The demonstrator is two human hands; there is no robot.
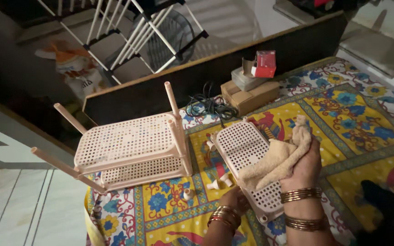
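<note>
Lengthwise, perforated tray [245, 146] runs away-left; left hand [234, 198] grips its edge; right hand [304, 166] clutches cloth [277, 159].

A pale perforated plastic shelf tray [245, 150] lies tilted on the bedspread, a beige cloth [277, 159] draped over it.

Bed [343, 123] w/ a floral sheet, yellow & blue. On it: pink shelf rack [131, 148] lying on its side, left of the hands; small pegs [220, 182] just by the left hand; black cable [208, 107] & cardboard boxes [249, 93] beyond the hands, near the headboard.
</note>
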